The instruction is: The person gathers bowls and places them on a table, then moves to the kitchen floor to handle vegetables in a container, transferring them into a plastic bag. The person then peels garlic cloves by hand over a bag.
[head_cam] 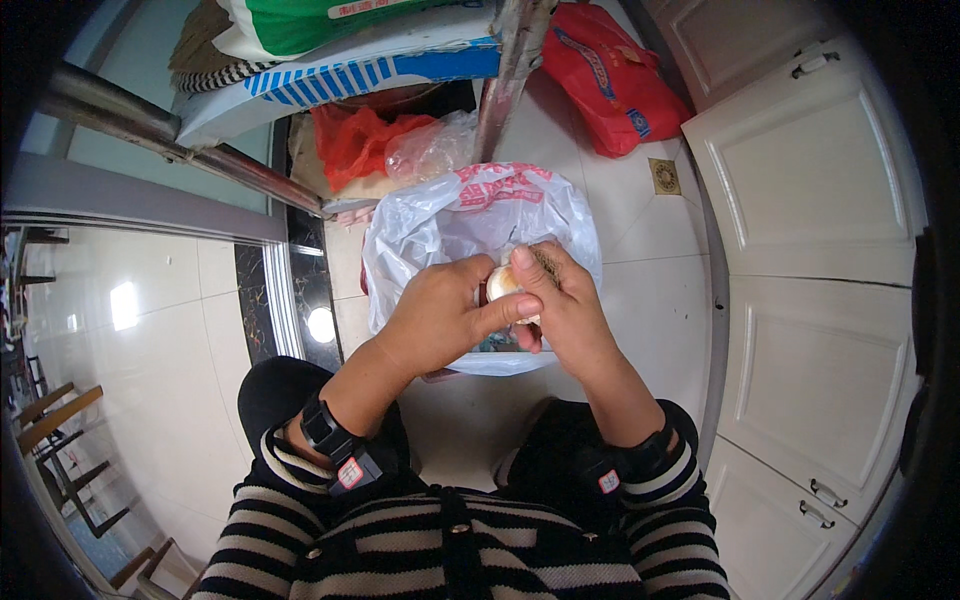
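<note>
A pale, rounded bulb, which looks like garlic with brownish roots [504, 283], is held between both hands above a bin lined with a white plastic bag [405, 225]. My left hand [439, 311] grips it from the left, the thumb lying across its lower side. My right hand [566, 304] closes around its right side, with the thumb on top and a fibrous brown part showing beside the fingers. The fingers hide much of the bulb. Some coloured wrapping shows in the bin below my hands.
A metal rack [510, 82] stands ahead, with a blue-and-white box [375, 75] on it and red and clear plastic bags [360, 142] beneath. A red bag [611, 82] lies on the floor near a drain [664, 176]. White cabinets [810, 172] line the right side; a door track [281, 300] runs at left.
</note>
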A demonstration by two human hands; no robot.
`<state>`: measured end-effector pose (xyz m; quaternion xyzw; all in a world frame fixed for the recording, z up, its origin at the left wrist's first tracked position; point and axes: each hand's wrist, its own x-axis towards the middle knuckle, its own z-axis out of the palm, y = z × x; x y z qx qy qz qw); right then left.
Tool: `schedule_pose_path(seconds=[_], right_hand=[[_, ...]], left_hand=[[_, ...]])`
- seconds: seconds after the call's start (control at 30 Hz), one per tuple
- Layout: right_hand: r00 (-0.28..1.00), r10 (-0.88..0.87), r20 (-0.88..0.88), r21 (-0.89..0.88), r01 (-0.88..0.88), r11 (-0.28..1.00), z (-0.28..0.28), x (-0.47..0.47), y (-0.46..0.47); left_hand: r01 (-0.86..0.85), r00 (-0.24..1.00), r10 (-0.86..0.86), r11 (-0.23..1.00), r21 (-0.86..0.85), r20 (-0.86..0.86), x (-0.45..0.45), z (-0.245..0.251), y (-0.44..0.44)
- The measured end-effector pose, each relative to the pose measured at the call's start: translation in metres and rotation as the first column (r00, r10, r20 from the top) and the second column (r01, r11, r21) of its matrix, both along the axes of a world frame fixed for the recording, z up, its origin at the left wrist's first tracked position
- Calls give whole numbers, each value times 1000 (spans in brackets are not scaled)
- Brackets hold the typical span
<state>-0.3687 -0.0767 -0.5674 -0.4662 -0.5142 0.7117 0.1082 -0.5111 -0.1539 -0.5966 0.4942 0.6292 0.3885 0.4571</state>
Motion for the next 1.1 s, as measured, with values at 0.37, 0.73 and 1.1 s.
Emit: schedule_pose_path(seconds=[0.37,0.73,1.1], right_hand=[[948,-174,-268,-452,37,891,-3,8,6],[936,-229,-268,-262,158,952,-10,12,16],[944,-196,-266,6,205,979,-4,18,21]], left_hand=[[10,953,-43,994,110,301,-4,-1,-2],[-36,673,176,978,-206,719,-9,-6,5],[7,651,44,998,-64,757,-8,-10,10]])
